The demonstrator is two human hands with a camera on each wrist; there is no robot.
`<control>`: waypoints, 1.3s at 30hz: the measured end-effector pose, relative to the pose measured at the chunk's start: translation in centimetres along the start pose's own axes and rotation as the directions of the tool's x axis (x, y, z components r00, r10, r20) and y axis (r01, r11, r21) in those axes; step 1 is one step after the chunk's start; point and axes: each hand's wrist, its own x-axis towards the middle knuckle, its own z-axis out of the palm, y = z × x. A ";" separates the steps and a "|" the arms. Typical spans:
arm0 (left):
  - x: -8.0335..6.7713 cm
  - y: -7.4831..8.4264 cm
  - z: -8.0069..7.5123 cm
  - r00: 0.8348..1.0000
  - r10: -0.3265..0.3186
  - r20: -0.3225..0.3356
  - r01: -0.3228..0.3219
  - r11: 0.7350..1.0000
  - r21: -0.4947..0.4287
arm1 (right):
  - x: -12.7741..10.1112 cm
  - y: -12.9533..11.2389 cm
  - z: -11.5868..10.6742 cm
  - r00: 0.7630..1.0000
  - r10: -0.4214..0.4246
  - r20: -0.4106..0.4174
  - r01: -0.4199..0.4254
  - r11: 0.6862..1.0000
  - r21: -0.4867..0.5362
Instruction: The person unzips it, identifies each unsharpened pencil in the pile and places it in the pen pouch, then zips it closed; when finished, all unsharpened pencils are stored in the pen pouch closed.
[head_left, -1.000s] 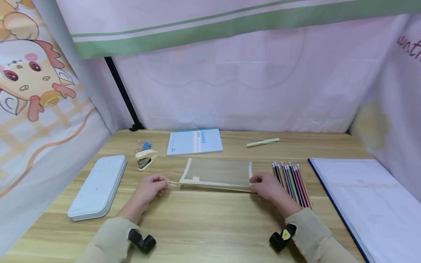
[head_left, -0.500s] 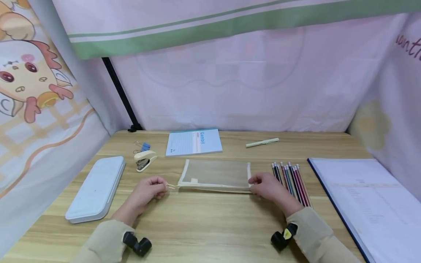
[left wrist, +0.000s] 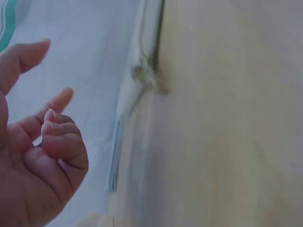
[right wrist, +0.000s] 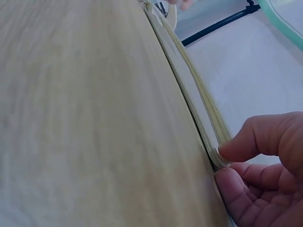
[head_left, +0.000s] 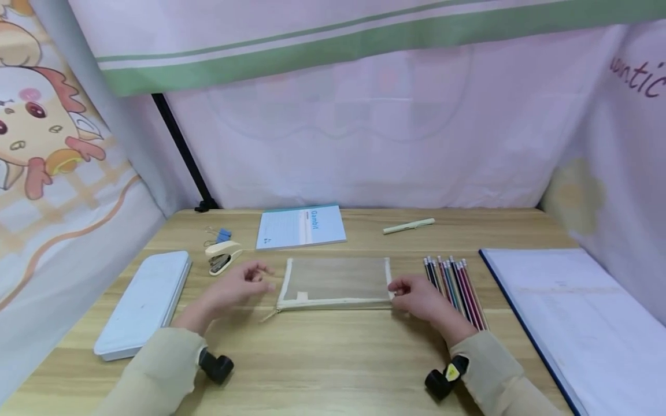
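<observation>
A flat mesh zip pouch (head_left: 335, 280) with a cream border lies on the wooden table (head_left: 322, 364). Its zip pull (head_left: 269, 315) trails loose off the near left corner. My left hand (head_left: 262, 278) hovers just left of the pouch, fingers relaxed and spread, holding nothing. The left wrist view shows that hand (left wrist: 52, 137) with loosely curled, empty fingers beside the pouch's blurred edge (left wrist: 142, 71). My right hand (head_left: 393, 289) pinches the pouch's right end. In the right wrist view my thumb (right wrist: 255, 137) and a finger clamp the zip edge (right wrist: 191, 80).
A white pencil case (head_left: 143, 303) lies at the left. A stapler (head_left: 221, 258), binder clips (head_left: 221, 234), a blue notebook (head_left: 300, 226) and a pale pen (head_left: 409, 226) lie behind the pouch. Coloured pencils (head_left: 457, 284) and a large blue-edged folder (head_left: 572, 323) lie at the right. Cloth walls enclose the table.
My left hand has let go of the zip pull and lifted up beside the pouch's left end. The pouch now lies flat. The right hand keeps its pinch.
</observation>
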 end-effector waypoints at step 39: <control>6.6 4.3 6.7 0.893 0.076 0.443 -0.196 0.952 0.233 | -0.1 0.4 -0.8 0.996 -0.023 0.086 0.021 0.999 0.025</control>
